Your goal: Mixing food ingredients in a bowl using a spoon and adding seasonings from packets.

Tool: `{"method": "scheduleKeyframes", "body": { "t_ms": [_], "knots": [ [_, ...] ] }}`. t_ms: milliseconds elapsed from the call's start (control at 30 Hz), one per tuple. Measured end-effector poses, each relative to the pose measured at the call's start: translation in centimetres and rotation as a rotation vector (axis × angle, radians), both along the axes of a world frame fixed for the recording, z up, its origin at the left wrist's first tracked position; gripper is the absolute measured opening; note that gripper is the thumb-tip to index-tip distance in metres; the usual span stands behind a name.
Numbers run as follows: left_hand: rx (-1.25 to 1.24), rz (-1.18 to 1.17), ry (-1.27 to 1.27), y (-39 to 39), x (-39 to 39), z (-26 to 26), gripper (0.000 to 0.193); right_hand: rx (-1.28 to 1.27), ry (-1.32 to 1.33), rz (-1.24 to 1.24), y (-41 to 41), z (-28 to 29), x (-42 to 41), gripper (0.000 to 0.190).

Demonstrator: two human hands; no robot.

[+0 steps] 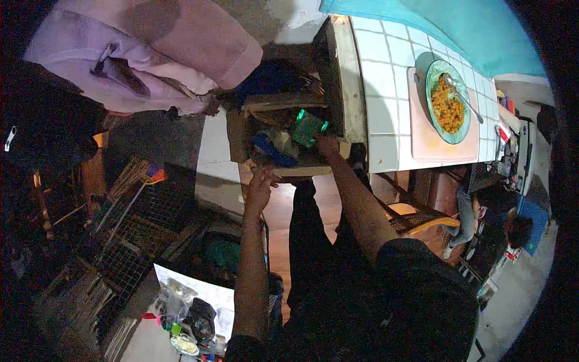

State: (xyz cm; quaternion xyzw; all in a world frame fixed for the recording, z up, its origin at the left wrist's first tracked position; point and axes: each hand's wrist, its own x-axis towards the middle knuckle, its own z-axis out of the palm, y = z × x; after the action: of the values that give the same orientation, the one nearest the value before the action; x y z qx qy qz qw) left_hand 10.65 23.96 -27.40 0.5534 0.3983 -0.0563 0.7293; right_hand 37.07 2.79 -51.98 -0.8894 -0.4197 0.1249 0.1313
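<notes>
Before me is a pulled-out wooden drawer (pixel 303 172). My left hand (pixel 260 183) is at its near left corner, fingers bent at the edge; whether it grips the edge is unclear. My right hand (pixel 326 144) reaches over the right side, touching or very near a green translucent container (pixel 309 129); its fingertips are partly hidden, so a hold cannot be made out. Inside the drawer, left of the container, lie a dark blue item (pixel 273 150) and a pale clear plastic piece (pixel 284 139).
On the white tiled counter (pixel 380 86) at right, a green plate (pixel 431 81) of food with a spoon (pixel 472 110) rests on a pink cutting board (pixel 420 151). Pale cloth (pixel 181 40) hangs upper left. A chair (pixel 429 224) and a seated person (pixel 466 208) are at right.
</notes>
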Motion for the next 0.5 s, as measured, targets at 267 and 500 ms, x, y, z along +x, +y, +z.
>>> {"method": "scheduleKeyframes", "body": {
  "t_ms": [267, 500],
  "knots": [
    [0.716, -0.315, 0.33, 1.8, 8.3, 6.3, 0.066, 0.516, 1.428, -0.28, 3.8, 12.5, -7.5, 0.023],
    [0.778, -0.447, 0.28, 4.1, 10.1, 9.8, 0.048, 0.546, 1.857, -0.543, 3.5, 9.9, -1.2, 0.047]
  ]
}}
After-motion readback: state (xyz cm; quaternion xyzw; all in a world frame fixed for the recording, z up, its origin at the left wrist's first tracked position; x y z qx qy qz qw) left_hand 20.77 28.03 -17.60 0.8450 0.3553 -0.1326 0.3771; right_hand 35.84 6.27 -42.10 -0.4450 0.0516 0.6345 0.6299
